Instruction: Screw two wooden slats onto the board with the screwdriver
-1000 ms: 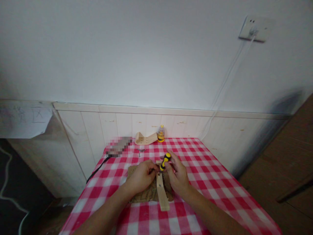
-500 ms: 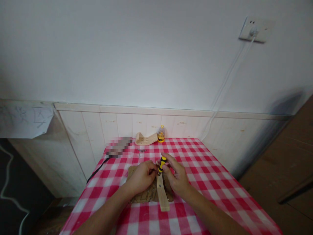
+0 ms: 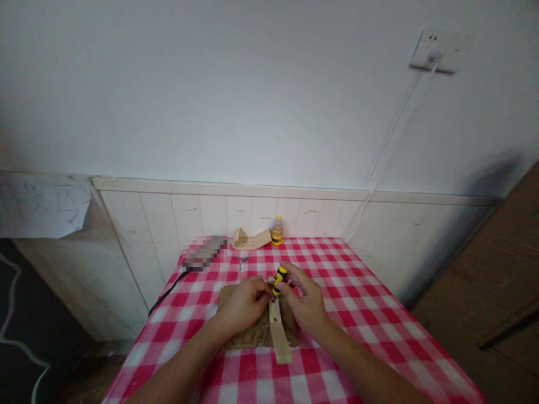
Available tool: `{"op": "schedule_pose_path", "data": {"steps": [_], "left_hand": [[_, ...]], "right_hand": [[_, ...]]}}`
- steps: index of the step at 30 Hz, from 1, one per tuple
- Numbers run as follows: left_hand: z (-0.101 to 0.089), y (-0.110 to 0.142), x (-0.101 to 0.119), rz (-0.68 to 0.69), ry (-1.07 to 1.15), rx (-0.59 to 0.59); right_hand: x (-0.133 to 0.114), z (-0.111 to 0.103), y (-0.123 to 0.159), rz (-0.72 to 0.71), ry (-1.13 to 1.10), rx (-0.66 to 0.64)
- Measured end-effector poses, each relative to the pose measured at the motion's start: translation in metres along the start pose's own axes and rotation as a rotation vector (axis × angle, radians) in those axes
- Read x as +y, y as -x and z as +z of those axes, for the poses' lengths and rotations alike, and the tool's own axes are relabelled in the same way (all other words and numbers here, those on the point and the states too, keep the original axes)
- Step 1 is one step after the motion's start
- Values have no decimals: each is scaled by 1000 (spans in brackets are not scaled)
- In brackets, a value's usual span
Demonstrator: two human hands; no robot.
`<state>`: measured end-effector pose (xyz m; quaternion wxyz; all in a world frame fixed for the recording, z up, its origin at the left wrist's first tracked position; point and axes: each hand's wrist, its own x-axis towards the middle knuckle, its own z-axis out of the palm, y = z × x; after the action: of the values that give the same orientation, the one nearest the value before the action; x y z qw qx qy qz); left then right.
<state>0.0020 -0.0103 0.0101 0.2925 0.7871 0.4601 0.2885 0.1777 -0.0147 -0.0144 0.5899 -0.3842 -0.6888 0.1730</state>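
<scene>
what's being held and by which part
The right hand holds the screwdriver by its yellow-and-black handle; the left hand is at the wooden piece, its grip hidden.

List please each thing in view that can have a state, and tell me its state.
Screwdriver: tilted, tip down at the wooden strip.
Right hand: gripping the screwdriver.
Left hand: fingers at the wooden strip, grip unclear.
Wooden strip: lying across the brown board.
Screws: loose on the tablecloth.
Curved wooden piece: unheld.
Container: upright.
Plug: inserted in the wall socket.
</scene>
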Motion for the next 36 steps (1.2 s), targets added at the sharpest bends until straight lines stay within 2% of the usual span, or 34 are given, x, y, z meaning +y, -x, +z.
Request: {"op": "schedule_pose_path", "data": {"steps": [3,11,18,25,36], "left_hand": [[-1,1,2,-9,-13,6],[4,0,-7,103,-94,-49],[5,0,-3,81,-232,-112],[-3,4,9,62,-290,-102],[3,0,2,63,-301,-95]], "right_hand": [[0,1,0,10,0,3],[-3,0,1,-30,-2,-9],[-12,-3,2,-110,20,-64],[-7,-2,3,-71,40,-27],[-6,1,2,-11,-5,39]]}}
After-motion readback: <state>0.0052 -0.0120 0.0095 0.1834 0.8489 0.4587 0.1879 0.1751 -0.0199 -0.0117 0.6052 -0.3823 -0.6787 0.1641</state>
